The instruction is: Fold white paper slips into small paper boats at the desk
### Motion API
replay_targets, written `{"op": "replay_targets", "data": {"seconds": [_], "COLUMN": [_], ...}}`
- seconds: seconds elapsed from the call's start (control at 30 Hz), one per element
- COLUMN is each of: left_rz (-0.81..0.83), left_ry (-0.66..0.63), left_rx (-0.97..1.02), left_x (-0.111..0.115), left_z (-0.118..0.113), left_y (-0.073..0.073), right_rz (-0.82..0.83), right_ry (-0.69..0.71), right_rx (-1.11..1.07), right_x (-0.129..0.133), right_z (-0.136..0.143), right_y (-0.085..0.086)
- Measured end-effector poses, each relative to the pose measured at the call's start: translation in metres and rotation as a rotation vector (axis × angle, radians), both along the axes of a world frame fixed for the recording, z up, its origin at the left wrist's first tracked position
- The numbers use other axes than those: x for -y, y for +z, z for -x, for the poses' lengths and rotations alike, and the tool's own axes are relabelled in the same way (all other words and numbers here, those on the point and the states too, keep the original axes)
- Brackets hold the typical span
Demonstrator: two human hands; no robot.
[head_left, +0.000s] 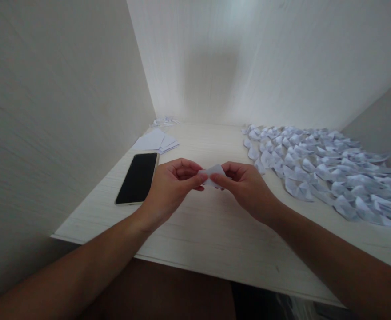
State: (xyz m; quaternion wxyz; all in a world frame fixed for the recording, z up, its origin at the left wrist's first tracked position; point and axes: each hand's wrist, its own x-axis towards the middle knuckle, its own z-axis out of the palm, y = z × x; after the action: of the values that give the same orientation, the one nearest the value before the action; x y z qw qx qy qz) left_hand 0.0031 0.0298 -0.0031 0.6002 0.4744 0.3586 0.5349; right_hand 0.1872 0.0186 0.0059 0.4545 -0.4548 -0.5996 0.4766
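A small folded piece of white paper (215, 170) is pinched between my two hands, above the middle of the table. My left hand (173, 182) grips its left end with thumb and fingers. On the right end, the thumb and fingers of my right hand (245, 184) close in the same way. Part of the paper is hidden behind the thumbs, so its exact shape is hard to make out. Just left of my left hand lies a phone (137, 178) with a dark screen.
Many small folded white paper pieces (302, 162) cover the right side of the pale table (195, 235). A few flat paper sheets (150, 140) lie behind the phone, and thin paper scraps (165, 121) sit in the back left corner. Walls enclose the table at the left, back and right.
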Motion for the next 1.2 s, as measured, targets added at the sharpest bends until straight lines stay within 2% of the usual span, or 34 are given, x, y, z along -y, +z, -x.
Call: {"op": "replay_targets", "data": {"seconds": [0.1,0.23,0.43,0.6,0.7,0.77,0.93,1.07,1.2], "left_rz": [0.019,0.171,0.405,0.528,0.466,0.362,0.070,-0.014,-0.074], "left_ry": [-0.005,-0.073,-0.197,-0.193,-0.230,-0.235,-0.127,-0.112,-0.005], "left_rx": [0.069,0.194,0.265,0.315,0.262,0.188,-0.127,-0.302,-0.323], "left_x": [0.000,-0.001,-0.003,-0.004,-0.003,-0.002,-0.002,-0.001,0.000], "left_z": [-0.001,0.001,0.004,0.005,0.006,0.005,0.003,0.003,0.003], "left_y": [0.001,0.005,0.010,0.013,0.010,0.007,0.002,0.004,0.004], "right_rz": [0.001,0.002,0.008,-0.020,-0.038,-0.050,-0.068,-0.067,-0.011], "right_ry": [-0.012,0.006,0.032,0.029,0.037,0.033,0.034,0.040,-0.007], "right_rx": [-0.006,-0.034,-0.037,-0.025,0.001,0.028,0.074,0.097,-0.018], "right_x": [-0.002,-0.003,-0.004,-0.004,-0.004,-0.004,-0.005,-0.005,-0.006], "right_z": [-0.001,-0.003,-0.004,-0.005,-0.006,-0.006,-0.006,-0.006,-0.006], "right_y": [0.001,0.001,0.000,0.000,0.001,0.001,0.001,0.000,-0.003]}}
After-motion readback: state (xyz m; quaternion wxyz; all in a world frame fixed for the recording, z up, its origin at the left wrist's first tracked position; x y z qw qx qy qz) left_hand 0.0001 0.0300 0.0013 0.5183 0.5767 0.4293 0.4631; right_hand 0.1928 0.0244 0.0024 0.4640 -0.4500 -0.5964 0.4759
